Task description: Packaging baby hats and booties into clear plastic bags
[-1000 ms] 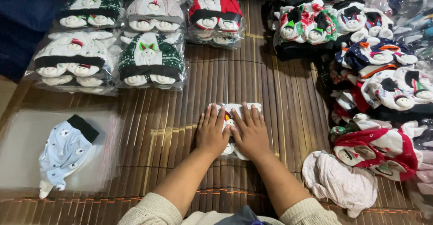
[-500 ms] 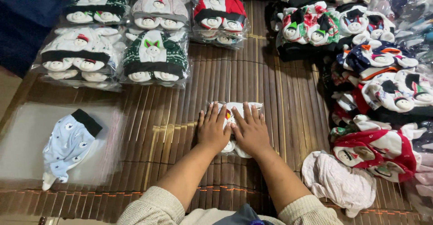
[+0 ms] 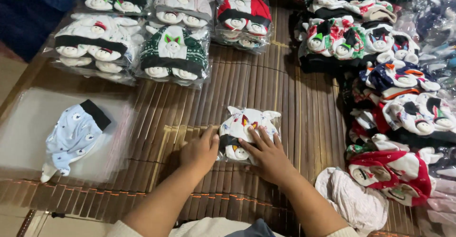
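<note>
bagged baby hat (image 3: pixel 247 125), frame centre | soft, light, slippery film; take by edges | left hand (image 3: pixel 199 150) curled at its side, right hand (image 3: pixel 267 154) flat on top

One cam only, head-worn, so no second view to overlap. Looks steeply down and fwd from over the person's chest onto a bamboo mat (image 3: pixel 294 99). Close range: forearms enter from bottom edge, left hand (image 3: pixel 199 152) and right hand (image 3: pixel 268 155) sit just below frame centre. Far mat edge near the top.

Bamboo slat mat (image 3: pixel 304 104); tan floor (image 3: pixel 12 75) at left.
</note>
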